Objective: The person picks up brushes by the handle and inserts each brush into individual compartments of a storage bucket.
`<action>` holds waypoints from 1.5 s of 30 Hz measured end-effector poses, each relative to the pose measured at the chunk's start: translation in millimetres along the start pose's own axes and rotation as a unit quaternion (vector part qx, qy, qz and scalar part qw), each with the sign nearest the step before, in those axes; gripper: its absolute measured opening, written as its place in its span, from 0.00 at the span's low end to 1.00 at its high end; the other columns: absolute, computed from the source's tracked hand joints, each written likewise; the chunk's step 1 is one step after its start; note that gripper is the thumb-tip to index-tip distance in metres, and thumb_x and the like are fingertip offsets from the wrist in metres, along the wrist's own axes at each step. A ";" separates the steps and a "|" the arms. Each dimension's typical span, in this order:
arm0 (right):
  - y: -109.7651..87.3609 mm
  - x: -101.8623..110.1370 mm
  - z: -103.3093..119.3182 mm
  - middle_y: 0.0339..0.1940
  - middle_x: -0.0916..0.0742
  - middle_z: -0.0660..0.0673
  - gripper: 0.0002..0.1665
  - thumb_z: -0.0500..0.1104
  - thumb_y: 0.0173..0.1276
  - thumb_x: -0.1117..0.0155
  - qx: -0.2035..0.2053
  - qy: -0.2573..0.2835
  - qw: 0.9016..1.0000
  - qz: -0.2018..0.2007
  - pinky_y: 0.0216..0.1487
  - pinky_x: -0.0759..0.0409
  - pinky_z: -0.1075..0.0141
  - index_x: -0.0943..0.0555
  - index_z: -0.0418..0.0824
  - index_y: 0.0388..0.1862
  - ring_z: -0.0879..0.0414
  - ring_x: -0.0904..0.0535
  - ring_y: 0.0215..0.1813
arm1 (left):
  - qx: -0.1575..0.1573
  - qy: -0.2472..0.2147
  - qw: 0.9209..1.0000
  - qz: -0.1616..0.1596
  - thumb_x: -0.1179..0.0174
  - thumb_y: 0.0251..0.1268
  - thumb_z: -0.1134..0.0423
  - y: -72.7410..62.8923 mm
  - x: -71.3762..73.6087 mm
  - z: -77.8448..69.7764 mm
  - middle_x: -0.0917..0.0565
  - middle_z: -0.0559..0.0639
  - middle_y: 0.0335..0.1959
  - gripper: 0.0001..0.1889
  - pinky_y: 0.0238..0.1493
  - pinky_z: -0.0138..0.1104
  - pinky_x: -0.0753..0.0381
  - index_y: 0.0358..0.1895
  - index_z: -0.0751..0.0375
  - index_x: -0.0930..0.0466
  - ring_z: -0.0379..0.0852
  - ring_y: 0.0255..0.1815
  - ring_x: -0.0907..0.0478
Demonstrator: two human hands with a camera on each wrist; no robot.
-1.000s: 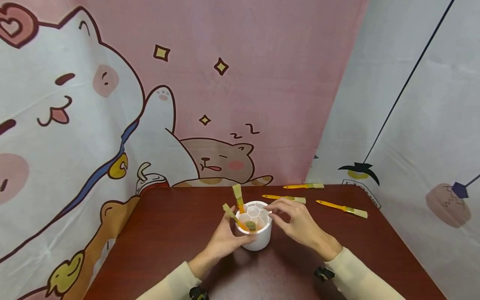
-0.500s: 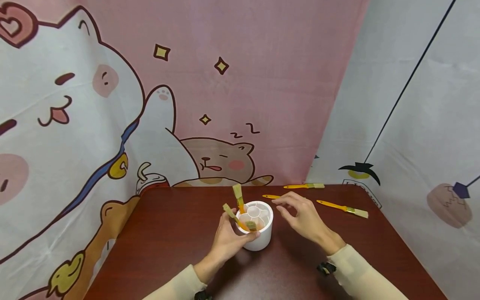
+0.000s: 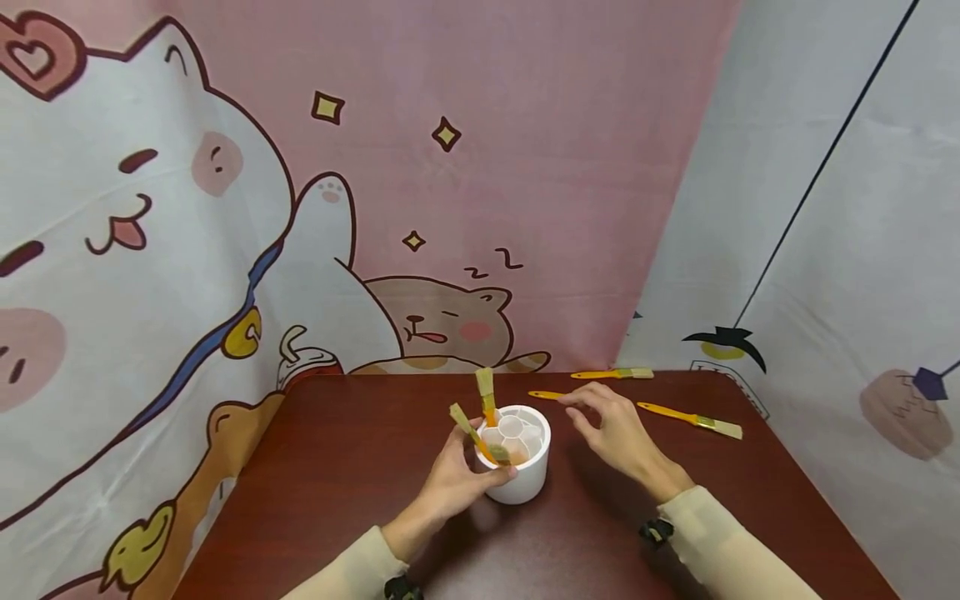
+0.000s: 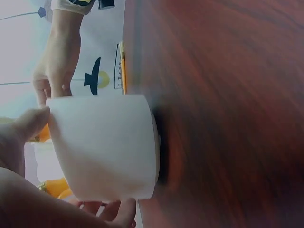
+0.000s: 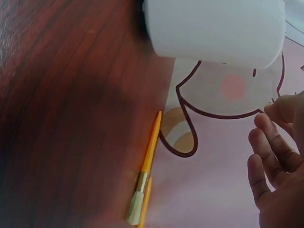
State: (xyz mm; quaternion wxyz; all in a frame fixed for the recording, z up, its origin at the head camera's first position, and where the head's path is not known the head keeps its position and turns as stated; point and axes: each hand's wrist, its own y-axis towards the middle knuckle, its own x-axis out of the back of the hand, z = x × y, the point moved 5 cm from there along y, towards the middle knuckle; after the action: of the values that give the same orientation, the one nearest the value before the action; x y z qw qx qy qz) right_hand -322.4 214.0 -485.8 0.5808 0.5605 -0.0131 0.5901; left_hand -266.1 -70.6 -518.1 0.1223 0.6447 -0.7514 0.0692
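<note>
Gripping one white cup (image 3: pixel 519 485), the left hand (image 3: pixel 452 477) was wrapped about its left side, thumb by the near rim; presumably so held to keep a light vessel from sliding or tipping. The cup stood upright on the dark red table (image 3: pixel 352 492), in front of the person.

Cup interior: a white divider (image 3: pixel 512 427), with a round central cell and further cells around it. Contents, three brushes, bristles uppermost: a rear brush (image 3: pixel 486 395), nearly upright; a left brush (image 3: pixel 462 417), tilted outward over the rim; a front brush (image 3: pixel 498 453), sitting low, bristles towards the viewer. The cell walls probably checked their lean and spared the bristles. Whether the left and front brushes shared a cell could not be told.

Right hand (image 3: pixel 617 427): beside the cup, fingers loosely bent, thumb apart, nothing in hold. In the head view its fingertips overlapped a middle brush (image 3: pixel 545 395); the right wrist view showed them apart from the brushes, so no contact was recorded.

Also lying flat, handles leftward: a far brush (image 3: pixel 611 373) near the table's back edge, and a right-hand brush (image 3: pixel 690 419), slanted. Their spacing seemingly left each handle separately accessible.
</note>
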 end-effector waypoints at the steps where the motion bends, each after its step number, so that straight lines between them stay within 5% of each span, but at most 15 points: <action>1: -0.1 -0.6 -2.6 0.53 0.05 0.49 0.14 0.33 0.74 0.17 -0.004 -0.001 1.000 0.000 0.57 0.07 0.48 0.04 0.44 0.56 0.49 0.06 0.56 | -0.003 -0.009 1.000 0.010 0.11 0.61 0.61 0.9 0.6 0.6 0.17 0.66 0.79 0.53 0.84 0.66 0.24 0.87 0.66 0.33 0.65 0.80 0.17; 10: 0.8 -6.3 -30.3 0.56 0.04 0.44 0.14 0.34 0.78 0.20 -0.074 -0.001 0.997 0.029 0.58 0.07 0.40 0.04 0.43 0.59 0.44 0.07 0.57 | 0.004 -0.045 0.995 0.087 0.14 0.67 0.63 13.5 5.3 9.2 0.18 0.65 0.82 0.54 0.77 0.59 0.17 0.91 0.64 0.38 0.65 0.80 0.17; 25: -1.9 -17.7 -68.1 0.59 0.06 0.38 0.14 0.37 0.83 0.23 -0.137 -0.015 0.988 0.070 0.63 0.10 0.36 0.06 0.39 0.63 0.38 0.09 0.60 | 0.023 -0.065 0.987 0.145 0.21 0.74 0.65 15.2 8.3 11.1 0.29 0.67 0.91 0.54 0.89 0.69 0.32 0.95 0.61 0.45 0.72 0.92 0.34; 32: 1.8 -25.5 -79.5 0.65 0.08 0.33 0.16 0.38 0.83 0.24 -0.161 -0.011 0.983 0.089 0.69 0.13 0.31 0.07 0.37 0.65 0.32 0.09 0.64 | 0.023 -0.011 0.997 0.076 0.15 0.68 0.52 7.4 7.6 10.1 0.31 0.67 0.91 0.59 0.93 0.70 0.42 0.93 0.65 0.43 0.68 0.94 0.37; 39: 4.4 -34.1 -88.5 0.68 0.11 0.30 0.18 0.38 0.83 0.24 -0.183 -0.030 0.976 0.112 0.71 0.16 0.28 0.08 0.38 0.67 0.31 0.12 0.65 | 0.036 0.032 0.998 -0.047 0.09 0.55 0.48 -8.2 -6.7 -7.3 0.25 0.68 0.81 0.61 0.85 0.65 0.28 0.87 0.68 0.36 0.68 0.83 0.24; 45: 2.0 -41.9 -96.9 0.70 0.12 0.28 0.22 0.41 0.82 0.23 -0.206 -0.047 0.969 0.126 0.74 0.22 0.25 0.09 0.38 0.70 0.27 0.17 0.71 | 0.051 0.063 0.992 -0.096 0.08 0.51 0.42 -9.3 -16.3 -10.1 0.23 0.66 0.75 0.61 0.80 0.61 0.22 0.83 0.68 0.32 0.64 0.77 0.20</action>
State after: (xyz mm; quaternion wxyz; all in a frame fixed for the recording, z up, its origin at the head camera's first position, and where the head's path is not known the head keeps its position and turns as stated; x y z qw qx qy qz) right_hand -399.2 249.9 -548.9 0.6034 0.4497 -0.2328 0.6160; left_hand -253.6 -53.9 -513.3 0.1427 0.7139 -0.6719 0.1360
